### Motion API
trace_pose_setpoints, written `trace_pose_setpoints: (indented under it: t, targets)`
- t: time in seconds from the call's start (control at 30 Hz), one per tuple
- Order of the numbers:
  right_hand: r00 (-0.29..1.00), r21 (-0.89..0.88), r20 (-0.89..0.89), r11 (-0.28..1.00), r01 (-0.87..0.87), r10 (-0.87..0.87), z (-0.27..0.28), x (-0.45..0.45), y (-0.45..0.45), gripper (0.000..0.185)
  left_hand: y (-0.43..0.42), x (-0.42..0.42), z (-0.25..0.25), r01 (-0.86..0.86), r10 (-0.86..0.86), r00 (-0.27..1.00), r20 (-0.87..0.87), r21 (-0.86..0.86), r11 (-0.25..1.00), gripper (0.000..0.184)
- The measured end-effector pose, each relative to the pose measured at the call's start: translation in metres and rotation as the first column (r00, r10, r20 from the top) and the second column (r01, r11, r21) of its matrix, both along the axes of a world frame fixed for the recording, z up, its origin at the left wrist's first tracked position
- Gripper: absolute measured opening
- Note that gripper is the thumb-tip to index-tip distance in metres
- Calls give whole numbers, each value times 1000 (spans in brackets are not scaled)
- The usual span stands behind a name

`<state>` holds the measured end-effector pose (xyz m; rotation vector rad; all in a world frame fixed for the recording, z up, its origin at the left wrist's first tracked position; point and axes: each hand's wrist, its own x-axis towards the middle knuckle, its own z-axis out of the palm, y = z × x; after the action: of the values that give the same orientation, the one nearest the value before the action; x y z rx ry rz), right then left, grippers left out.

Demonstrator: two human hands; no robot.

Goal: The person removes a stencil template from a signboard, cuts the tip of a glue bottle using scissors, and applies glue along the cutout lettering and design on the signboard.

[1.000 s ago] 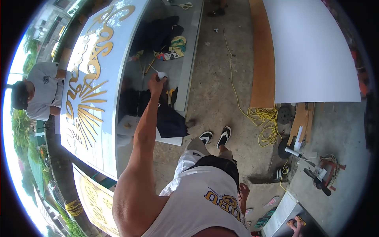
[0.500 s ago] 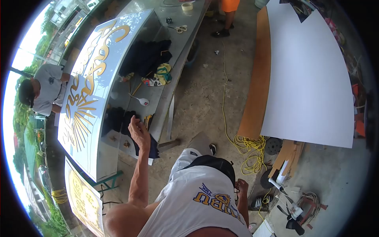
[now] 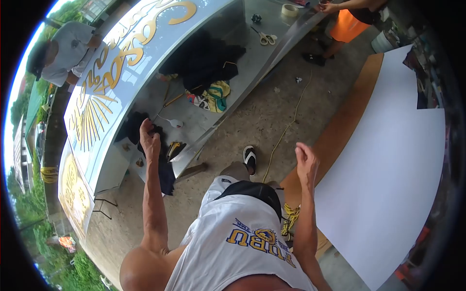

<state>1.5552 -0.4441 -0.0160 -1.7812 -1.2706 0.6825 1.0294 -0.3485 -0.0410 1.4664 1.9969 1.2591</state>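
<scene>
The white bottle [image 3: 175, 124] lies on the table [image 3: 252, 51], just right of my left hand [image 3: 150, 140] and well to the left of my right hand [image 3: 307, 164]. A yellow-handled tool [image 3: 175, 151] rests on the near side of the bottle. I see the left hand partly open, fingers bent, over dark cloth [image 3: 130, 128]; I cannot tell whether it touches the cloth. The right hand is loosely curled above the brown board [image 3: 335, 128]; I cannot tell whether it is fully closed or holds anything. The right forearm partly hides the yellow cord [image 3: 291, 213]. The lettered sign [image 3: 121, 48] is cut off at the far edge.
</scene>
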Motion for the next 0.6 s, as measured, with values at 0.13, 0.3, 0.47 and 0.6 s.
trace_pose_setpoints:
  t: [0.13, 0.3, 0.47, 0.6]
  targets:
    - [944, 246, 226, 923, -295, 241, 71, 10, 173, 14, 24, -24, 5, 124, -114, 991, 64, -192, 974, 71]
    - [814, 113, 390, 856, -505, 429, 58, 12, 389, 22, 40, -28, 0, 213, -199, 977, 76, -293, 932, 76]
    - [632, -97, 507, 767, -634, 586, 0, 6, 573, 26, 49, -32, 18, 22, 2, 995, 97, -238, 971, 69]
    - [458, -442, 631, 776, -451, 626, -42, -7, 643, 44, 48, -25, 25, 56, 23, 965, 261, -290, 955, 74]
